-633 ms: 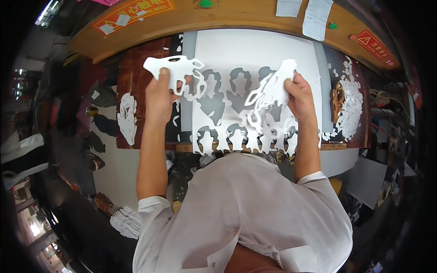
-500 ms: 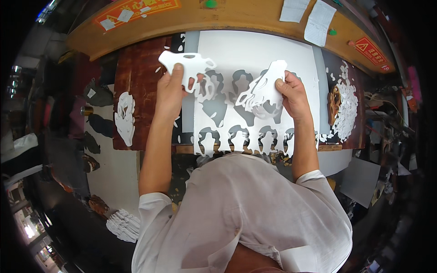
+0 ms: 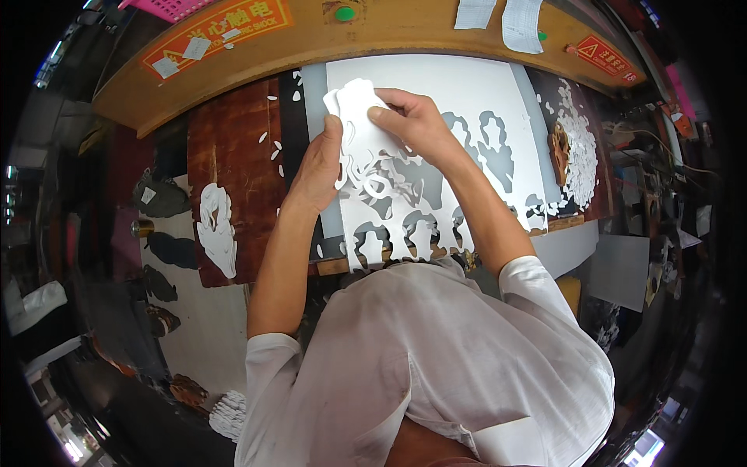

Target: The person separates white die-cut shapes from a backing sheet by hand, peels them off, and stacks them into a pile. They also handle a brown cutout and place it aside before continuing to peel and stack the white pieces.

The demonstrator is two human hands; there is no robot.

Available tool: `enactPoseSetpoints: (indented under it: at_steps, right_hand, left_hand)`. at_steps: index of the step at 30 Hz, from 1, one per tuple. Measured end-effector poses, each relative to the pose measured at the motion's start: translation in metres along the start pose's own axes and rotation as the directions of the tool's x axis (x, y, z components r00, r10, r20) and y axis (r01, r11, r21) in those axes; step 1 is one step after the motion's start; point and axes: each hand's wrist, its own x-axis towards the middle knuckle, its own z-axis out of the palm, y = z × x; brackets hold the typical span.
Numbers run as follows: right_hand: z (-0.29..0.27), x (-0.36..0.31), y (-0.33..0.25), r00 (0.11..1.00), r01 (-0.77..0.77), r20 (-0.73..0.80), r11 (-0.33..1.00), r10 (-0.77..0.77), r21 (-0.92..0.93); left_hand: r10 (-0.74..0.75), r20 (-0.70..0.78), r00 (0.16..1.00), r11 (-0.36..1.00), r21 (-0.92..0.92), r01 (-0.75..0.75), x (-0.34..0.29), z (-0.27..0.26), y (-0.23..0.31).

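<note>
My left hand point(image 3: 317, 167) and my right hand point(image 3: 416, 124) are together over the left part of a large white sheet point(image 3: 420, 78). Between them they hold a loose stack of white cut-out pieces point(image 3: 362, 109), which look like shoe-upper parts with slots and looped ends. The right thumb presses on the stack's face, and the left thumb lies along its left edge; most of the other left fingers are hidden. Rows of matching holes run through the sheet below, and the held pieces cover some of them.
Another stack of white pieces point(image 3: 218, 226) lies on the reddish-brown board to the left. At the right are a brown shaped tool point(image 3: 559, 152), perhaps a cutting die, and a heap of small white scraps point(image 3: 580, 156). A yellow machine beam point(image 3: 405, 35) crosses the far side.
My hands have come together: the right moved left with its pieces, and the two separate bunches now form one stack. The whole view has shifted slightly.
</note>
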Motion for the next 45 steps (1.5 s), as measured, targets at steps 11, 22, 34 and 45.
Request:
enactPoseSetpoints:
  at_steps: [11,22,34,45]
  right_hand:
    - [0.023,-0.008,0.013,0.992,0.07,-0.065,0.914,-0.105,-0.399]
    - [-0.023,-0.058,0.035,0.966,-0.006,0.232,0.889,-0.113,0.457]
    - [-0.075,-0.069,0.023,0.939,-0.05,0.313,0.841,-0.145,0.539]
    - [0.005,-0.022,-0.004,0.948,-0.125,0.316,0.96,0.042,0.249]
  left_hand:
    - [-0.015,-0.348,0.937,0.996,-0.091,-0.017,-0.004,-0.026,-0.012]
    - [0.199,-0.545,0.814,0.966,-0.031,-0.257,0.0,-0.065,0.003]
    - [0.352,-0.533,0.769,0.93,0.106,-0.352,-0.014,-0.073,0.047]
    - [0.337,-0.396,0.854,0.897,0.411,-0.163,-0.036,-0.031,0.038]
